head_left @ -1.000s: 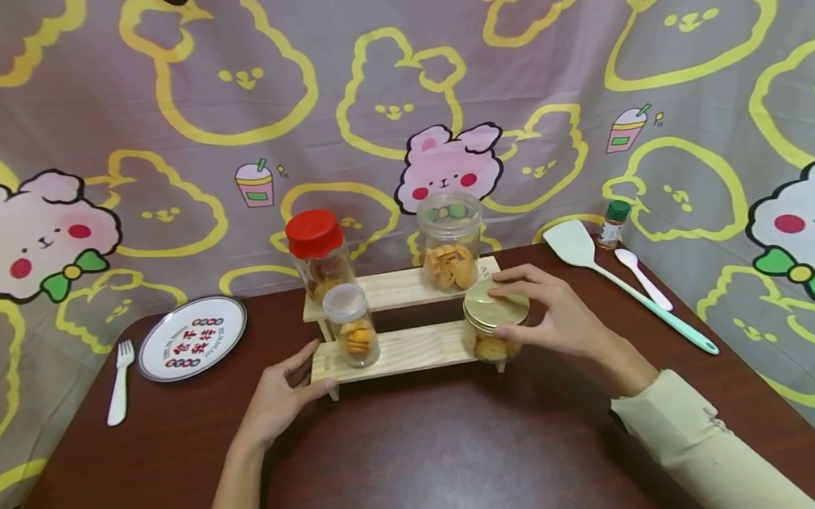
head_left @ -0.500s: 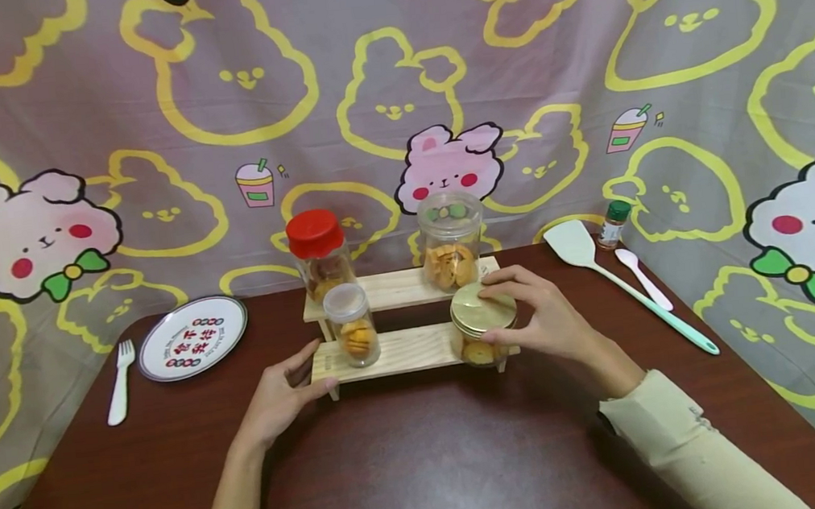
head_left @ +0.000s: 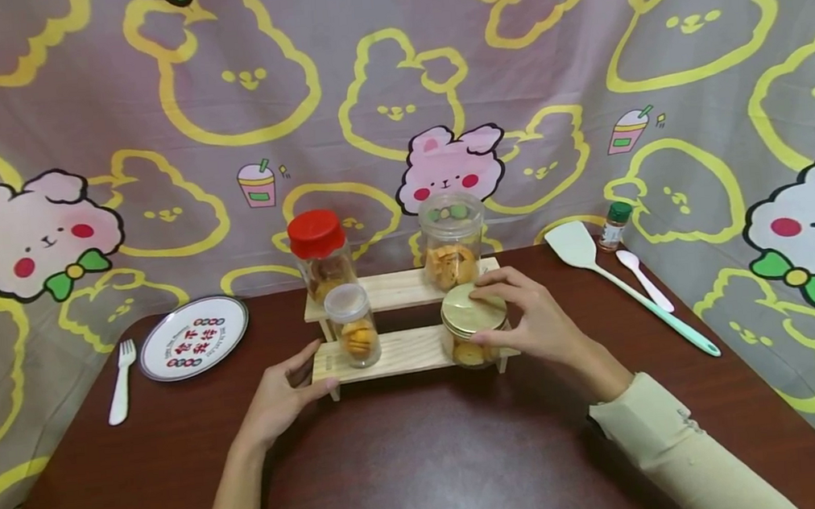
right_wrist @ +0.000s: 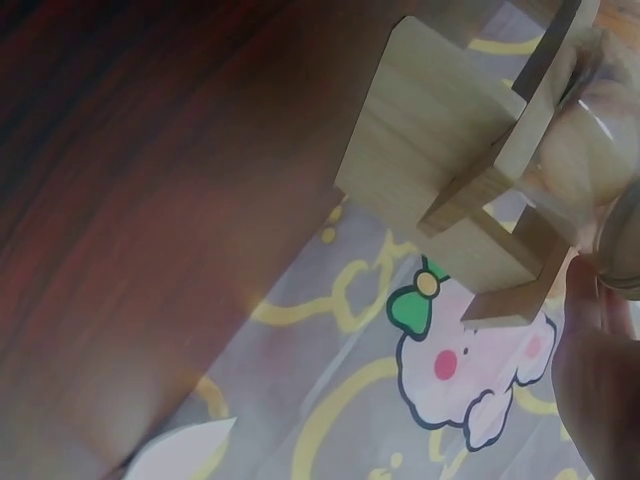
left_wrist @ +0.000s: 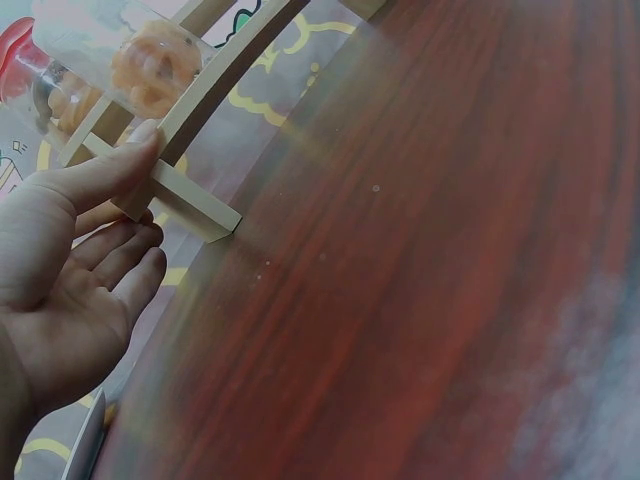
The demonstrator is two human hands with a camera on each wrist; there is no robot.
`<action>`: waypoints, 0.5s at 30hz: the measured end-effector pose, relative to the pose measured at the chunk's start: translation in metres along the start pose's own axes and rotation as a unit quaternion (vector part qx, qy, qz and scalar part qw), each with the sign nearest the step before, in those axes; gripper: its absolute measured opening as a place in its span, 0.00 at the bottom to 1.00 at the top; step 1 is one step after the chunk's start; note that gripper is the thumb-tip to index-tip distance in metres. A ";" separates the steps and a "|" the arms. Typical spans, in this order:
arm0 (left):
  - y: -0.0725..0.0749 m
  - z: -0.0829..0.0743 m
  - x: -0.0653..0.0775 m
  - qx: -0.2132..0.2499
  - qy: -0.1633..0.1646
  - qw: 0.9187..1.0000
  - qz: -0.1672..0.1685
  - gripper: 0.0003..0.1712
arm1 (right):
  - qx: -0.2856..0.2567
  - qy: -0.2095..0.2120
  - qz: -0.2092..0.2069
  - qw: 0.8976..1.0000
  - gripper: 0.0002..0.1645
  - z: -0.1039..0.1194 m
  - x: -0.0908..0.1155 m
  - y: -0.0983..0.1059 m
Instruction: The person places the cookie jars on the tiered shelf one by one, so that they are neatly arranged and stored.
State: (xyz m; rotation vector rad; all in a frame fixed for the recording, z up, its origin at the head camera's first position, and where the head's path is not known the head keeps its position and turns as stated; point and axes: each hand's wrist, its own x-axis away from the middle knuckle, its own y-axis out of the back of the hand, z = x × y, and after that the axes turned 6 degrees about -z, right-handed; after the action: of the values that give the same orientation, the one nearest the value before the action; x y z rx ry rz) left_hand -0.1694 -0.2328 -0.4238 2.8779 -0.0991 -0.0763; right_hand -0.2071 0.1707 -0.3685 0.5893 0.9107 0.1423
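In the head view my right hand (head_left: 540, 320) grips a clear jar with a gold lid (head_left: 474, 309) from its right side, thumb at the front and fingers behind. Biscuits show inside the jar, which stands at the right end of the lower step of a two-tier wooden rack (head_left: 409, 351). My left hand (head_left: 278, 399) pinches the left end of that step; the left wrist view shows the thumb (left_wrist: 110, 170) against the wood and the other fingers beneath. Close to it on the same step stands a small jar of biscuits with a pale lid (head_left: 353, 328).
On the upper step stand a red-lidded jar (head_left: 318, 246) and a wide clear-lidded jar (head_left: 453, 238). A plate (head_left: 196, 338) and white fork (head_left: 122, 383) lie left. At right are a spatula (head_left: 621, 280), a small white spoon (head_left: 644, 281) and a green-capped bottle (head_left: 614, 226).
My right hand has slid the gold-lidded jar leftward, from the right end of the lower step further onto it. The left hand has kept its hold on the rack.
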 end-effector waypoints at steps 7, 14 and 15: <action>0.000 0.001 0.001 0.001 0.000 1.000 -0.001 0.47 | -0.002 0.007 -0.006 1.000 0.33 0.003 -0.003 -0.007; 0.000 0.001 0.000 0.003 -0.003 1.000 0.000 0.47 | -0.002 0.007 -0.010 1.000 0.33 0.003 -0.004 -0.010; 0.000 0.001 0.000 0.004 -0.003 1.000 0.000 0.47 | -0.003 0.007 -0.010 1.000 0.33 0.003 -0.004 -0.011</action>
State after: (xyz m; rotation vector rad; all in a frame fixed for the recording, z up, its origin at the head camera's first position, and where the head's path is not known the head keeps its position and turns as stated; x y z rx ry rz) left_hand -0.1691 -0.2328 -0.4244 2.8851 -0.1000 -0.0857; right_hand -0.2090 0.1590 -0.3698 0.5741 0.9293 0.1306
